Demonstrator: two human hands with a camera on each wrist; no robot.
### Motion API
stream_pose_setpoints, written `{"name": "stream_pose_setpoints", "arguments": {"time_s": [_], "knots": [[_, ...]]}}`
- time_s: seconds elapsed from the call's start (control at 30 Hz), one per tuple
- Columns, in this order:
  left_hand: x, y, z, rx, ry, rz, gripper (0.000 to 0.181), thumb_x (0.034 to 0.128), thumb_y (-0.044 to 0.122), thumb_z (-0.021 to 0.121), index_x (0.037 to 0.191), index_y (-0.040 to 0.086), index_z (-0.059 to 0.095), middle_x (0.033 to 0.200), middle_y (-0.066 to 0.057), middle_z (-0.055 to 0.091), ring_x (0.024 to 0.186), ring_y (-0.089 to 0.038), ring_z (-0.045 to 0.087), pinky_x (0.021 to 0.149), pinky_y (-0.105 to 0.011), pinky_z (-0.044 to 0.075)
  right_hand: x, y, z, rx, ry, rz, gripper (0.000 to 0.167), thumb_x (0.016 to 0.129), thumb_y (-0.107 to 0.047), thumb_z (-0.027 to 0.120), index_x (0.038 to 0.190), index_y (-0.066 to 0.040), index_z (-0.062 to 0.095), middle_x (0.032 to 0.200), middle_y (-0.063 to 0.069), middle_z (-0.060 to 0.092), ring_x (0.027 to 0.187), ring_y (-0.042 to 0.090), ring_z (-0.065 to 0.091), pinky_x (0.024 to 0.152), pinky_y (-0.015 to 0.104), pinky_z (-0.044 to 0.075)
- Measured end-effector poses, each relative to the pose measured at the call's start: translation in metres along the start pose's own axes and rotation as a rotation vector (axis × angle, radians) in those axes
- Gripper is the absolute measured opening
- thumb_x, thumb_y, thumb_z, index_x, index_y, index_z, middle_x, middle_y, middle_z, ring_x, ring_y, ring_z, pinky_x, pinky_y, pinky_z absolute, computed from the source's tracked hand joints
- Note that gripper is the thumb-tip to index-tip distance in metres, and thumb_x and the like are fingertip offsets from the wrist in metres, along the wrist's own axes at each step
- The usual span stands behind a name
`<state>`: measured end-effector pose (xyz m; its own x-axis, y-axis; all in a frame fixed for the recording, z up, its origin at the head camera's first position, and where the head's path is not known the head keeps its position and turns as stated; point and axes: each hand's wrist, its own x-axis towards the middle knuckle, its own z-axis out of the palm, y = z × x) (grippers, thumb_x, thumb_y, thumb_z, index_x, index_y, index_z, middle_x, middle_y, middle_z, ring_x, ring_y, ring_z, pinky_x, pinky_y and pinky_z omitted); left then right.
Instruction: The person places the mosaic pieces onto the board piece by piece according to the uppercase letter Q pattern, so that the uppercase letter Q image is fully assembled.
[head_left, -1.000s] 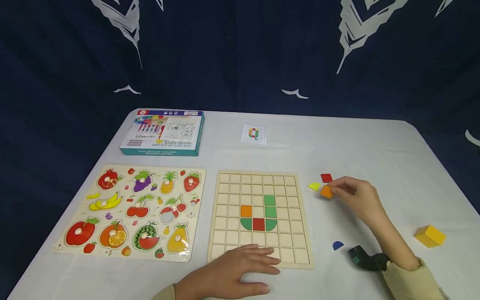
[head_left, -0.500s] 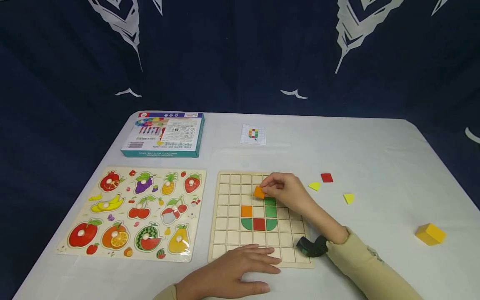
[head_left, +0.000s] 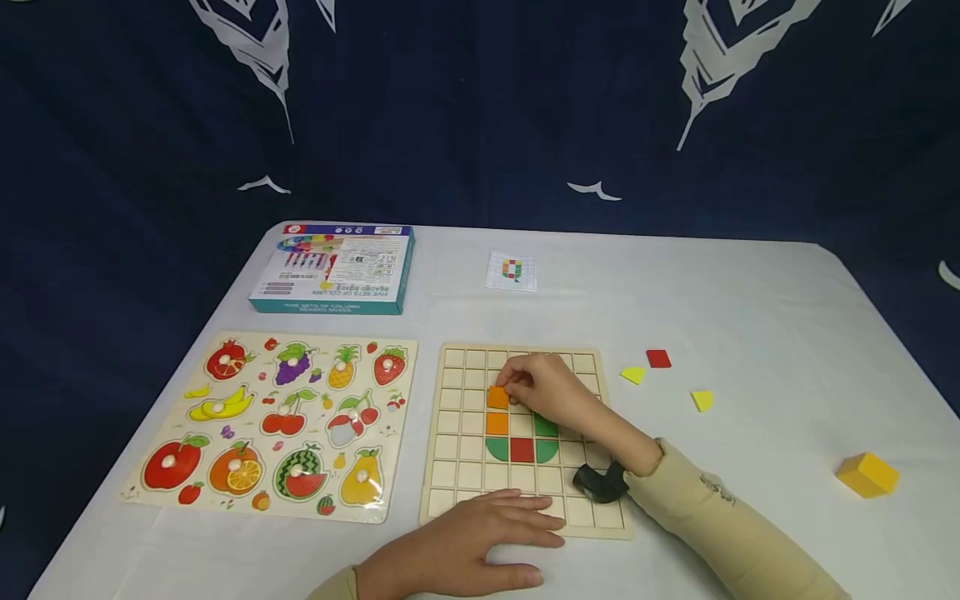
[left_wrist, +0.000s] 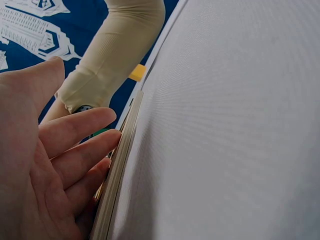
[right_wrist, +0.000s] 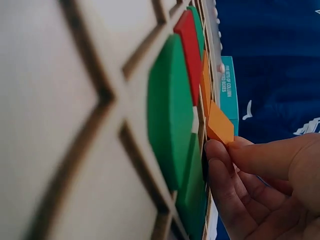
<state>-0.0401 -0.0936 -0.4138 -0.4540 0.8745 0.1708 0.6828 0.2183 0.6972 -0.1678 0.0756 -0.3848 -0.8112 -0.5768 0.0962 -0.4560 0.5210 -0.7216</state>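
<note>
My right hand (head_left: 547, 387) pinches an orange square tile (head_left: 497, 397) between thumb and fingers over the wooden grid board (head_left: 448, 475). In the right wrist view this tile (right_wrist: 220, 125) is tilted, its edge at the board. Just below it lies another orange tile (head_left: 497, 423). Further down, a red square tile (head_left: 521, 450) sits between two rounded green tiles (head_left: 496, 450); a green square tile (head_left: 545, 426) is partly hidden by my right hand. My left hand (head_left: 480, 537) rests with fingers spread at the board's near edge; the left wrist view shows its fingertips touching that edge.
Right of the board lie a red tile (head_left: 658, 358), two yellow tiles (head_left: 632, 375) and a yellow block (head_left: 867, 475). A printed pattern card (head_left: 512, 272) lies behind the board. Leftward are a fruit puzzle board (head_left: 258, 421) and a teal-edged box (head_left: 330, 271).
My right hand picked up the orange tile from the table on the right and carried it left, to above the other orange tile on the board. The left hand has stayed put.
</note>
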Motion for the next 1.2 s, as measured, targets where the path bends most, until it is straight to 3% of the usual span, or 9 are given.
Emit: {"name": "stream_pose_setpoints", "arguments": {"time_s": [0.33,0.57,0.8,0.93,1.2], "knots": [[0.002,-0.001,0.0,-0.009,-0.015,-0.008,0.038,0.0978,0.032,0.049,0.13,0.015,0.057,0.137,0.009,0.047,0.133,-0.005,0.027,0.109,-0.028,0.02,-0.003,0.0,0.002,-0.118,0.053,0.003,0.01,0.085,0.001,0.066,0.084,-0.008,0.071,0.08,-0.003,0.063,0.072,0.012,0.055,0.069,0.028,0.048],[0.002,-0.002,0.001,-0.019,-0.02,-0.019,0.039,0.0983,0.033,0.048,0.132,0.015,0.055,0.138,0.011,0.045,0.133,-0.004,0.025,0.109,-0.028,0.019,-0.012,0.005,-0.017,-0.068,0.083,0.044,0.012,0.088,-0.002,0.063,0.097,-0.004,0.071,0.096,0.004,0.067,0.08,0.015,0.058,0.073,0.032,0.05],[0.002,-0.001,0.001,-0.014,-0.036,-0.048,0.04,0.0983,0.035,0.047,0.133,0.016,0.054,0.139,0.012,0.044,0.133,-0.003,0.025,0.109,-0.027,0.018,-0.042,0.035,-0.064,-0.028,0.177,0.15,0.015,0.09,-0.003,0.06,0.103,-0.002,0.069,0.091,0.009,0.067,0.075,0.02,0.061,0.067,0.034,0.05],[0.0,0.001,0.001,-0.018,-0.061,-0.078,0.042,0.0991,0.038,0.044,0.135,0.018,0.052,0.14,0.015,0.041,0.133,-0.003,0.024,0.11,-0.028,0.017,-0.065,0.055,-0.086,-0.066,0.235,0.217,0.017,0.091,-0.003,0.059,0.106,0.0,0.067,0.091,0.012,0.067,0.078,0.024,0.062,0.065,0.033,0.049],[-0.002,0.0,0.001,-0.03,-0.058,-0.069,0.041,0.0989,0.038,0.044,0.134,0.018,0.053,0.14,0.014,0.041,0.133,-0.005,0.025,0.11,-0.029,0.017,-0.083,0.08,-0.09,-0.179,0.265,0.299,0.018,0.082,-0.002,0.069,0.099,0.004,0.068,0.085,0.008,0.061,0.073,0.021,0.053,0.061,0.03,0.044]]}}
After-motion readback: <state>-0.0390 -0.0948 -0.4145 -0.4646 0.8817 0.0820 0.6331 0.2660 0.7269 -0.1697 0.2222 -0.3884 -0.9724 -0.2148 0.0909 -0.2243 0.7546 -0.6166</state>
